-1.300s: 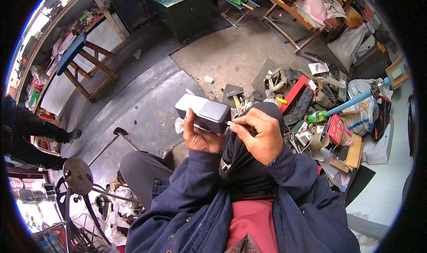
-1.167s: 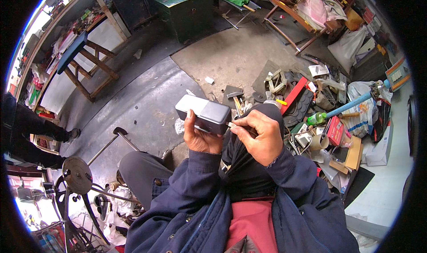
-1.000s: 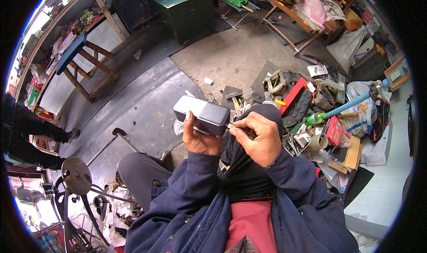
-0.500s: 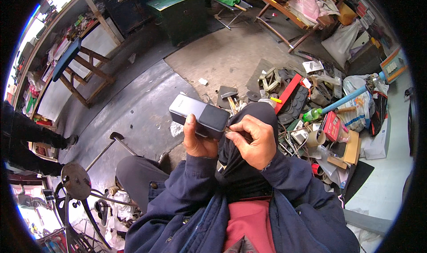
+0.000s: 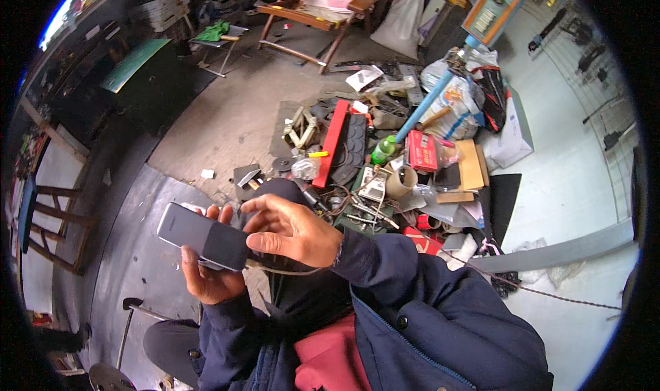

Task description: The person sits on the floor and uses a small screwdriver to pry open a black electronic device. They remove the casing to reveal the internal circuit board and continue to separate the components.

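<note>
A box-shaped grey and black device, which looks like a power bank, lies tilted in my left hand. My left thumb presses its near side and the fingers wrap round the far side. At the device's black end is my right hand, open, its fingers apart and slightly curled. The right thumb tip overlaps that end; whether it touches cannot be told. A thin cable runs from near the black end and passes below my right hand. Where it joins the device is hidden.
Beyond my knee is a floor pile with a red bar, a green bottle, a red box and a blue pole. A wooden folding chair stands behind. A dark cord stretches rightward past my sleeve.
My right hand has gone from a pinch at the device's end to spread fingers. The view has swung right, so the surroundings sit further left. My left hand keeps its hold.
</note>
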Demonstrator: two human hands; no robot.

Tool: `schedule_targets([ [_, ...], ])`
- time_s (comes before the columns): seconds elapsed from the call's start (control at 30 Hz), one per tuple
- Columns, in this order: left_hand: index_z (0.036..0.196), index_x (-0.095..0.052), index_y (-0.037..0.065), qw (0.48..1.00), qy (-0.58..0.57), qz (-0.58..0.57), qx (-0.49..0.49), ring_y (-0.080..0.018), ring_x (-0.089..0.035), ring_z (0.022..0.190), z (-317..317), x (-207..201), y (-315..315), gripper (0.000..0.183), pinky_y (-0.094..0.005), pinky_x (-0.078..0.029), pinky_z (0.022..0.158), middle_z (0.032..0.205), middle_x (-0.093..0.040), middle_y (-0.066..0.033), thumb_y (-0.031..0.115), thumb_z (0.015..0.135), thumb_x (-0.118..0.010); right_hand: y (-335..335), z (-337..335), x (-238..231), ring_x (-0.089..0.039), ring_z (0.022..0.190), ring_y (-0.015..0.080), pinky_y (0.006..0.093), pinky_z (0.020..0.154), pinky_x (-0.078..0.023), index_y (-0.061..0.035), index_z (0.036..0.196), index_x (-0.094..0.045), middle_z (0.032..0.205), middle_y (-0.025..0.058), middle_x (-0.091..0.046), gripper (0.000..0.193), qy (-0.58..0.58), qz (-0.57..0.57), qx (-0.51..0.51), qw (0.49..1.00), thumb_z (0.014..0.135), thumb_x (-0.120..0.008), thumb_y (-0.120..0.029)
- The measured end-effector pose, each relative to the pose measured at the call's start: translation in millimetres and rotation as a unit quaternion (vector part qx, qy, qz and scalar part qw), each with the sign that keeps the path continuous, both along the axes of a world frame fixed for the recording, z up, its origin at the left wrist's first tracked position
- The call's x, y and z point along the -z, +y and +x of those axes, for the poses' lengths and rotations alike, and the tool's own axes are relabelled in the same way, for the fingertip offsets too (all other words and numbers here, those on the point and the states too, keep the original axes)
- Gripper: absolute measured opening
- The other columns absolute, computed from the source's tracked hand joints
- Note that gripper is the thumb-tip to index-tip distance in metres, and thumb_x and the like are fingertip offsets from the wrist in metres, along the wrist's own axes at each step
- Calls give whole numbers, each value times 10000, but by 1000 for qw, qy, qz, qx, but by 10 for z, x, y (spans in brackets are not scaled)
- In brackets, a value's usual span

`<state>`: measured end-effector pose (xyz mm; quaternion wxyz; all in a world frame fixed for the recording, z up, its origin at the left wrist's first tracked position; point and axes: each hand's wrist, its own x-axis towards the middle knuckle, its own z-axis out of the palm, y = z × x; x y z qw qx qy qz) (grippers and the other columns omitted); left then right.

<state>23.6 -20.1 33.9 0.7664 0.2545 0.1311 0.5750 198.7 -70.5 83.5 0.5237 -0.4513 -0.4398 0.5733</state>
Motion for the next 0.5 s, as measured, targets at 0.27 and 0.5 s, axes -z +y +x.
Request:
schedule_targets([
  [0.27,1497,-394,7,983,71,18,167,-424,-482,1372,287,-54,-80,759,-544,-404,1143,1450,-526,-217,467,927,-592,-254,311,155,-637,960,111,249,815,-505,16,1352,-548,1113,55,-670,520,145,-167,-79,972,992,-647,-346],
  [0.5,1493,-407,22,957,152,-5,247,-311,-613,1218,355,2,-88,790,-427,-521,982,1387,-583,-190,518,923,-635,-458,430,246,-680,1132,280,410,960,-557,58,1438,-449,1275,183,-649,613,196,-135,-70,969,983,-648,-302],
])
